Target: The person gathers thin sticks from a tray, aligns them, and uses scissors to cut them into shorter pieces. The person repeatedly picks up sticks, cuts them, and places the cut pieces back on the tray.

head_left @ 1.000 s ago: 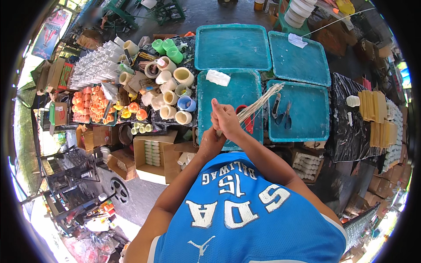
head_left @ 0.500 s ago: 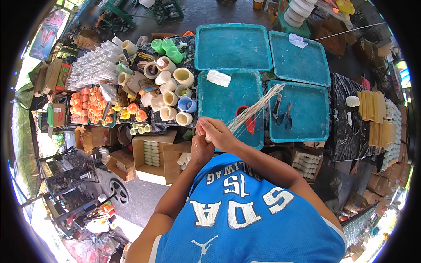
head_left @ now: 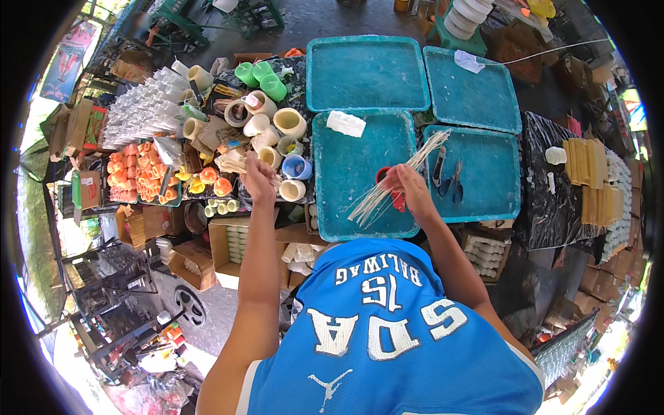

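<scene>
My left hand [head_left: 259,181] is closed round a short bunch of pale strands [head_left: 232,162], over the cups on the left; its ends stick out on both sides of the fist. My right hand [head_left: 412,194] grips the middle of a longer bundle of thin, stiff pale strands [head_left: 371,206], fanned out at its near end. That bundle lies slanted above the near left teal tray [head_left: 332,225]. Partly behind my right hand is a red-handled tool [head_left: 398,202] beside a red ring shape. A white ridged block [head_left: 346,124] rests in the same tray.
Dark-handled scissors [head_left: 453,187] and a cutter knife [head_left: 438,166] lie in the near right tray [head_left: 484,211]. Cream cylindrical cups [head_left: 290,122], green moulded pieces [head_left: 273,86] and orange pieces [head_left: 155,173] crowd the left. Yellow flat pieces [head_left: 586,164] lie on black plastic at right.
My hands, together at the near tray's left edge before, have parted. The left has moved left and away with a short bunch; the right has moved right, onto the long bundle.
</scene>
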Demonstrator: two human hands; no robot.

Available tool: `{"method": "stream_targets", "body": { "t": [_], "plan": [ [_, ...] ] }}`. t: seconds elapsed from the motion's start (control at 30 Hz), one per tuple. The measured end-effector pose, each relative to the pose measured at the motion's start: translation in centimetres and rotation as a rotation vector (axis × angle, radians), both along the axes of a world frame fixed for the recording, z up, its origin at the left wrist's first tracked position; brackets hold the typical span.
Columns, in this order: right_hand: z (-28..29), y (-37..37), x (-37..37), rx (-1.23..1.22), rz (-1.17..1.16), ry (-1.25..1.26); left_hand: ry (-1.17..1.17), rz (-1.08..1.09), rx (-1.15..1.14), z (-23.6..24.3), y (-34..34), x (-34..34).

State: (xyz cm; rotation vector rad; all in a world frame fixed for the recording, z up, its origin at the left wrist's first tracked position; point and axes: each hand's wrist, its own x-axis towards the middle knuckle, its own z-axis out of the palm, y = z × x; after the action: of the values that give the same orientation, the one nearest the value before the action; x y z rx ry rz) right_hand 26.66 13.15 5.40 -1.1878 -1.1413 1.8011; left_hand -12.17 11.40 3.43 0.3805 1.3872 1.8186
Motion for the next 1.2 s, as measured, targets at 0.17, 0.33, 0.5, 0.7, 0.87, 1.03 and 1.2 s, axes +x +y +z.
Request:
{"method": "stream_targets", "body": {
  "t": [0.17,0.33,0.5,0.7,0.87,1.03,1.2],
  "plan": [
    [-1.0,-3.4,4.9,-0.099,-0.113,-0.144,-0.069,0.124,-0.029,-4.7,3.3,-1.9],
    [-2.1,-6.8,6.8,-0.180,-0.217,-0.170,0.158,0.093,-0.111,-8.3,4.2,0.0],
    [-2.6,-8.1,6.4,-0.176,-0.265,-0.145,0.547,0.038,-0.168,-10.2,3.5,1.2],
    [-2.0,-7.8,5.0,-0.163,-0.266,-0.134,0.602,-0.080,-0.282,-12.8,3.4,-0.1],
    [-2.1,-7.5,4.9,-0.175,-0.247,-0.140,1.005,-0.112,-0.458,-12.6,3.4,0.2],
    [-2.5,-7.2,4.5,-0.223,-0.259,-0.076,0.969,0.009,-0.414,-13.0,3.2,0.5],
    [-2.6,-7.2,4.5,-0.227,-0.267,-0.074,0.857,-0.009,-0.296,-12.1,3.4,-1.3]
  ]
}}
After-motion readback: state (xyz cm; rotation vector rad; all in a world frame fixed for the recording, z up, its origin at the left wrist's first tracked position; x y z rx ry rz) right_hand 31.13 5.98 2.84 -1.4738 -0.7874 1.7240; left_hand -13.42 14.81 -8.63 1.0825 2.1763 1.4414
